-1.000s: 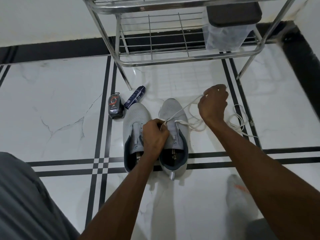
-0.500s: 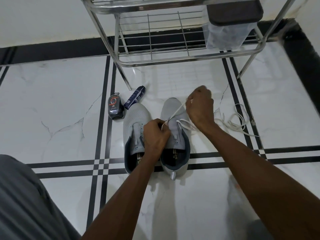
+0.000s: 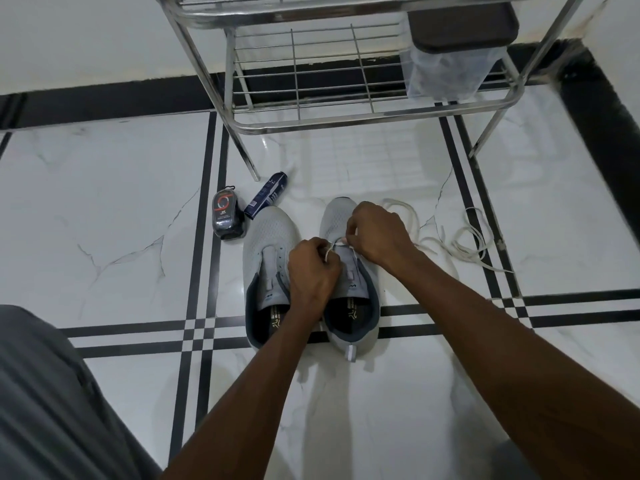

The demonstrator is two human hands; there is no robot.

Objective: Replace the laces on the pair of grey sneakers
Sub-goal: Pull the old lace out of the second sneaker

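Observation:
Two grey sneakers stand side by side on the white floor, toes pointing away from me. The left sneaker [image 3: 268, 251] shows no lace in its eyelets. Over the right sneaker [image 3: 337, 216], my left hand [image 3: 311, 275] pinches a white lace at the eyelets. My right hand [image 3: 375, 235] pinches the same lace just beyond it, near the shoe's middle. The rest of the white lace [image 3: 464, 244] trails in loose loops on the floor to the right of the shoe.
A steel wire shoe rack [image 3: 346, 112] stands just beyond the sneakers, with a clear bag and a dark item [image 3: 450, 57] on its right side. A small dark shoe-polish case [image 3: 227, 216] and a blue tube [image 3: 266, 194] lie left of the shoes. My grey-clad knee [image 3: 45, 403] fills the lower left.
My right hand came down and left from a raised pull to the right sneaker's eyelets. The lace went from taut to slack on the floor. The left hand stayed put.

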